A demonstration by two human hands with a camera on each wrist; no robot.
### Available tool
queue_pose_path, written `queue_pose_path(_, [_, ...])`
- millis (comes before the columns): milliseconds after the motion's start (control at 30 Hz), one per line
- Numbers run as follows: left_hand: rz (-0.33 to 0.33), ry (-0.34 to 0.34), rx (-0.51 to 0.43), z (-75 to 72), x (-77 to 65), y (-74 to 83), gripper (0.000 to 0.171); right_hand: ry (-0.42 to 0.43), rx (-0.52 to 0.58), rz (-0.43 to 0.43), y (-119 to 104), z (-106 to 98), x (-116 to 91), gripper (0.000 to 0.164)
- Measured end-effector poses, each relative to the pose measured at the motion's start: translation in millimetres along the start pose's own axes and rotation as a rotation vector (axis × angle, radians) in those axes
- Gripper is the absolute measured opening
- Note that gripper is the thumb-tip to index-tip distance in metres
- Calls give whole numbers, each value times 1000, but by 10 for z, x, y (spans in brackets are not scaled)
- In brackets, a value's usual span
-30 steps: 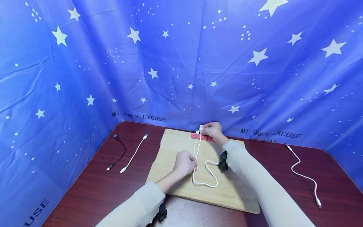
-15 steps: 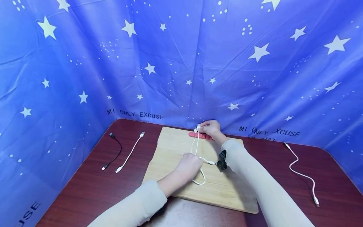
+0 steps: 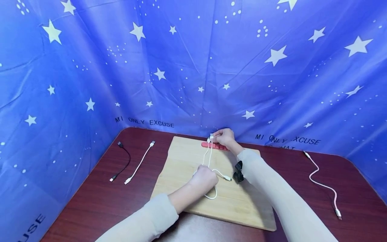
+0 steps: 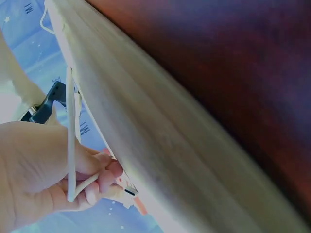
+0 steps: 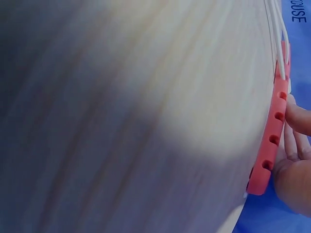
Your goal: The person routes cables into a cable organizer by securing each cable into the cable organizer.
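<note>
A white USB cable [image 3: 210, 154] runs from a red cable organizer [image 3: 215, 145] at the far edge of the wooden board [image 3: 178, 161]. My left hand [image 3: 205, 177] is over the board's middle; in the left wrist view its thumb and fingers pinch the white cable [image 4: 71, 145]. My right hand [image 3: 225, 137] is at the far edge, its fingertips at the cable's USB plug [image 3: 211, 136]. In the right wrist view, the right hand [image 5: 296, 145] lies behind the slotted red organizer. A second white cable [image 3: 206, 151] also leads from the organizer. A loop and a small plug [image 3: 227, 178] lie on the board.
Left of the board lie a short black cable [image 3: 128, 163] and a short white cable [image 3: 140, 163] on the dark red table [image 3: 90, 198]. Another white cable [image 3: 323, 185] lies at the right. A blue star-patterned curtain [image 3: 181, 67] stands behind the table.
My left hand has moved right across the board onto the cable, and the loop beneath it has become narrower. The right hand stays at the far edge by the USB plug.
</note>
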State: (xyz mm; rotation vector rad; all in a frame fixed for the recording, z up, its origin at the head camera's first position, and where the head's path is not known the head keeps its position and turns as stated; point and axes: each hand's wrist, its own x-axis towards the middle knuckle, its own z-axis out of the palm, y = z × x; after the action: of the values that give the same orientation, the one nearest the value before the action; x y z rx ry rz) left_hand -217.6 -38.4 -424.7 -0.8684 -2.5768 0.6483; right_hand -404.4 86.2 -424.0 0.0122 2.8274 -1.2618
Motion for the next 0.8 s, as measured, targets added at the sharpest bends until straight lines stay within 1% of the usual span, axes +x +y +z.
queue_pose_path(67, [-40,-1,-63,-5,-8,-9,21,4,9,2,13,-4,8,29])
queue_pose_path(133, [-99,0,-136,-10,-21,-21,22,-1,39,31,17,-10,14,32])
queue_pose_path(233, [-222,0,-324,-2,-50,-48,18,-35,106,106,13,-18,16,36])
queue_pose_path(300, [-310,-14,-458,8,-70,-74,13,-58,163,162,6,-25,15,38])
queue_pose_path(367, [-400,-31,-600,16,-94,-100,11,-83,187,183,1,-34,11,40])
queue_pose_path(433, [-472,-39,-702,18,-114,-125,12,-108,211,186,-10,-46,8,42])
queue_pose_path(467, [-500,-40,-743,17,-123,-135,11,-111,197,181,-15,-52,5,43])
queue_pose_path(533, [-537,-34,-796,12,-142,-149,12,-136,173,150,-26,-64,-1,44])
queue_pose_path(600, [-553,-27,-818,6,-159,-153,12,-152,149,125,-38,-68,-10,45])
queue_pose_path(667, [-557,-26,-818,0,-174,-151,11,-152,111,105,-44,-70,-23,44])
queue_pose_path(733, [-562,-27,-808,-5,-186,-142,10,-162,115,102,-49,-67,-39,43])
queue_pose_path(800, [-568,-29,-796,-14,-198,-132,9,-168,144,115,-53,-64,-56,43])
